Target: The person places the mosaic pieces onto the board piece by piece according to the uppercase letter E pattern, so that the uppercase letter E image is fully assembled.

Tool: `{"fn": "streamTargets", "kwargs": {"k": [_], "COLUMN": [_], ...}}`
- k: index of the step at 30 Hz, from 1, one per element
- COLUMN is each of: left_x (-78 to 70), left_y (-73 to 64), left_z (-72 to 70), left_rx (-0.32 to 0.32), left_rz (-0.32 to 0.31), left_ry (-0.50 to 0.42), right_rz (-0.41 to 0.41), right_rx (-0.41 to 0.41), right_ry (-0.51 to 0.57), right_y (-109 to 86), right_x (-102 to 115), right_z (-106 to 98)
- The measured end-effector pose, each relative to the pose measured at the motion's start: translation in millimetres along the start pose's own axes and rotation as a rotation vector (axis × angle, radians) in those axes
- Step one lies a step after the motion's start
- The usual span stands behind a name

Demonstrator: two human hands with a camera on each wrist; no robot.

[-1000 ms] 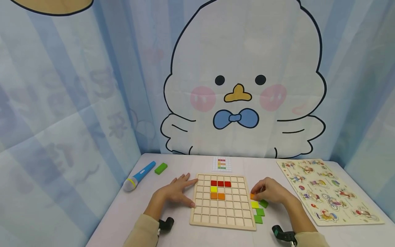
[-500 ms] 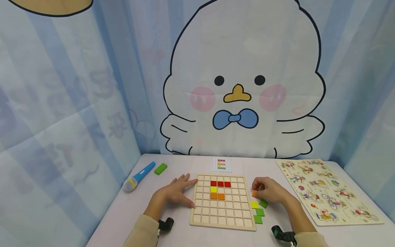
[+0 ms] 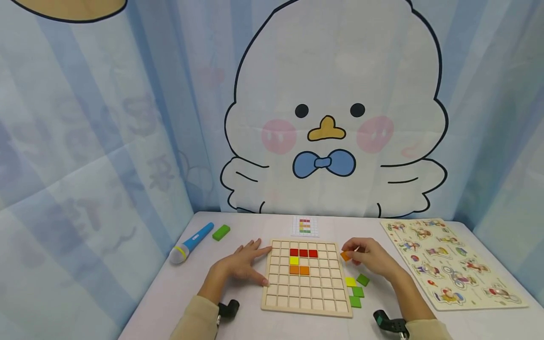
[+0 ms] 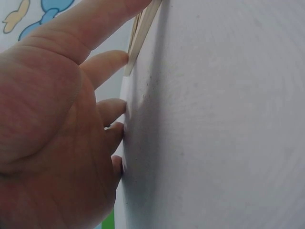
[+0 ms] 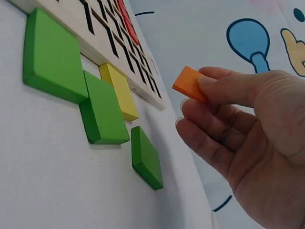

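Note:
A wooden grid board [image 3: 306,302] lies mid-table, with red tiles [image 3: 303,253], a yellow tile [image 3: 294,260] and orange tiles [image 3: 299,270] set in its squares. My left hand [image 3: 240,264] is spread at the board's left side, thumb and index finger touching its edge. Off the board's right edge, my right hand [image 3: 374,257] pinches an orange tile [image 5: 190,85] between thumb and fingers, raised above the table in the right wrist view. Below that hand lie a yellow tile [image 5: 119,90] and green tiles [image 5: 105,109], right beside the board.
A small card [image 3: 305,226] printed with a coloured grid pattern lies behind the board. At the left are a blue toy microphone [image 3: 193,242] and a green block [image 3: 221,232]. A wooden picture puzzle [image 3: 452,264] covers the right side. Printed curtains surround the table.
My right hand has picked up the orange tile from beside the yellow one and moved it up and slightly left, toward the board's right edge. The left hand has stayed in place.

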State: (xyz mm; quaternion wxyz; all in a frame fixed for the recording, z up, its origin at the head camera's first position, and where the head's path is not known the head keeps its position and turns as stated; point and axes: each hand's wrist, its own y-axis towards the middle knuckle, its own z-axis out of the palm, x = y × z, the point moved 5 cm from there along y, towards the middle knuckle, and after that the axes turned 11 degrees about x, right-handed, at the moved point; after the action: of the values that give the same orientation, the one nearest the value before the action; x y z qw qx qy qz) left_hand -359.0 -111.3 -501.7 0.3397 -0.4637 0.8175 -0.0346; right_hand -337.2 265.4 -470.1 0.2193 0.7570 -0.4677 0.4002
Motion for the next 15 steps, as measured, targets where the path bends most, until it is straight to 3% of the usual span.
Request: {"fn": "streamTargets", "kwargs": {"k": [7,15], "left_x": [0.1,0.7], "left_y": [-0.9,0.8], "left_z": [-0.1,-0.4], "left_rx": [-0.001,0.001], "left_rz": [-0.001,-0.005], "left_ry": [0.002,0.006], "right_rz": [-0.025,-0.059], "right_rx": [-0.048,-0.051], "right_ry": [0.142,0.184], "right_y": [2.9,7.2], "right_x": [12,22], "right_z": [3,11]}}
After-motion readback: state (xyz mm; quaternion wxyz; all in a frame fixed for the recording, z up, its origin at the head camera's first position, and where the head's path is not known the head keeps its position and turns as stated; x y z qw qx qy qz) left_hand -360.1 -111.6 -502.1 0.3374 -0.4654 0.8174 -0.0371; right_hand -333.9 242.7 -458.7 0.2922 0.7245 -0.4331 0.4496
